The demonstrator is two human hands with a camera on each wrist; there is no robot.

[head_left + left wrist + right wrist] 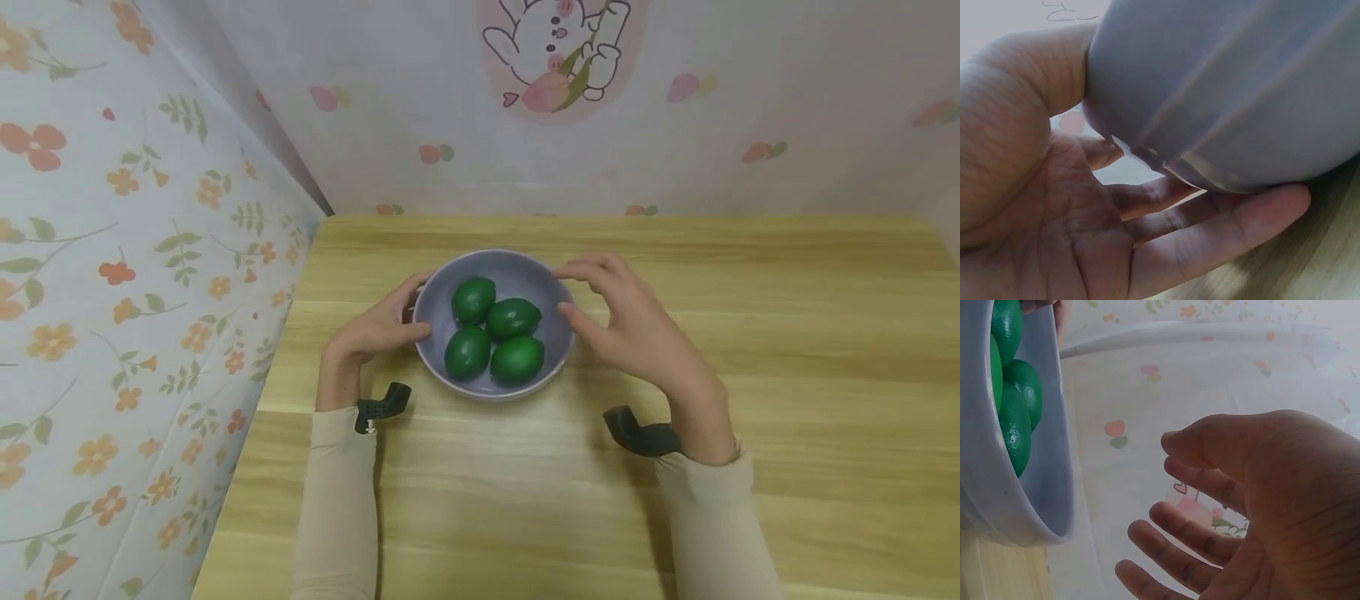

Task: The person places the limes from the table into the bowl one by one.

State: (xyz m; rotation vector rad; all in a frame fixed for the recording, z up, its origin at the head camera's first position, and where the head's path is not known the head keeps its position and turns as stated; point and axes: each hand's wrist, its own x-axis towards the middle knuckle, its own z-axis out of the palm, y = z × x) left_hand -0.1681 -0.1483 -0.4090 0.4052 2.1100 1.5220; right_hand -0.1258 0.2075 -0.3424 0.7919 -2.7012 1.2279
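Note:
A purple-grey bowl (495,390) holds several glossy green limes (513,319) and is seen from above in the head view. My left hand (380,323) grips its left side, with the thumb over the rim. In the left wrist view the fingers (1191,250) reach under the ridged outer wall of the bowl (1222,94). My right hand (637,321) is at the bowl's right side, thumb and fingers spread and holding nothing. The right wrist view shows a gap between those fingertips and the bowl (1054,487).
The wood-grain table (810,400) stretches out to the right and in front. A patterned curtain (412,100) hangs along the back edge, and a floral one (150,292) borders the left. Black wrist mounts (645,437) stick out inward from both sleeves.

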